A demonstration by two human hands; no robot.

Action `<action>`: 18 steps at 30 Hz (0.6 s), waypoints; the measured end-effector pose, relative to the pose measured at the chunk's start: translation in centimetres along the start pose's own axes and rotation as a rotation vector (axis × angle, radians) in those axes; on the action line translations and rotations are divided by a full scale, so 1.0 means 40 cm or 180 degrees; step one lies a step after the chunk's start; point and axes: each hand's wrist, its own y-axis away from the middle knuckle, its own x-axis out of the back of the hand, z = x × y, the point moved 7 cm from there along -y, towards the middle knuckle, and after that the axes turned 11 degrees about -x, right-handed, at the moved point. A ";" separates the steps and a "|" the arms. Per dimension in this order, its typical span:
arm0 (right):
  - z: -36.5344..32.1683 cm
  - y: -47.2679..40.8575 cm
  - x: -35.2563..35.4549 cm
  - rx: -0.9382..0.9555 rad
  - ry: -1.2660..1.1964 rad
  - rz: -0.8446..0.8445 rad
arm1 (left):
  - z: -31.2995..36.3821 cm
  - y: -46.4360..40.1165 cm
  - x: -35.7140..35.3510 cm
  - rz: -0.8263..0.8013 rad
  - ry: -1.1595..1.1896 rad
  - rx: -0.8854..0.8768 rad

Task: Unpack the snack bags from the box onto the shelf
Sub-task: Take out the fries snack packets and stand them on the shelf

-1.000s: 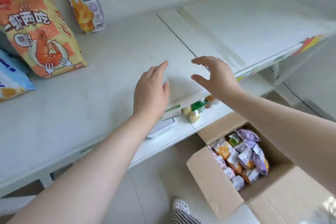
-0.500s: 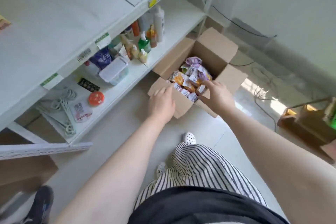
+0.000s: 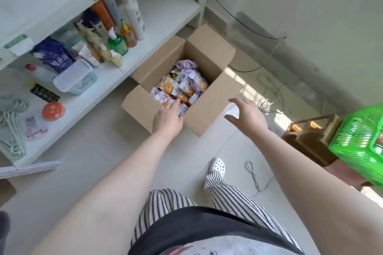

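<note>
We reach our left hand (image 3: 167, 119) into the open brown cardboard box (image 3: 209, 51), fingers among small colourful snack bags (image 3: 182, 85), grip perhaps unclosed; our right hand (image 3: 247, 114) hovers spread, empty.

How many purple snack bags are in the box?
2 show: one purple bag at the far end of the box, one nearer its right wall. More may hide underneath.

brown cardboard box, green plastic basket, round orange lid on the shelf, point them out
brown cardboard box (image 3: 209, 51), head view, on its inner far wall
green plastic basket (image 3: 360, 141), head view, on its mesh side
round orange lid (image 3: 52, 110), head view, on its top face
</note>
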 end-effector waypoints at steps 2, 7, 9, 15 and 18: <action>0.054 -0.063 0.035 0.0047 0.0045 -0.0055 | 0.046 -0.039 -0.031 0.0054 0.0119 0.0153; 0.074 -0.220 0.077 0.0383 0.0233 -0.0335 | 0.111 -0.099 -0.057 0.0230 0.0381 0.0538; 0.048 -0.279 0.077 0.0524 0.0326 -0.0429 | 0.112 -0.127 -0.053 0.0265 0.0364 0.0613; -0.025 -0.464 0.074 0.0800 0.0468 -0.0610 | 0.081 -0.280 -0.041 0.0211 0.0328 0.0864; -0.047 -0.565 0.097 0.0830 0.0306 -0.0615 | 0.075 -0.377 -0.038 0.0153 0.0480 0.0987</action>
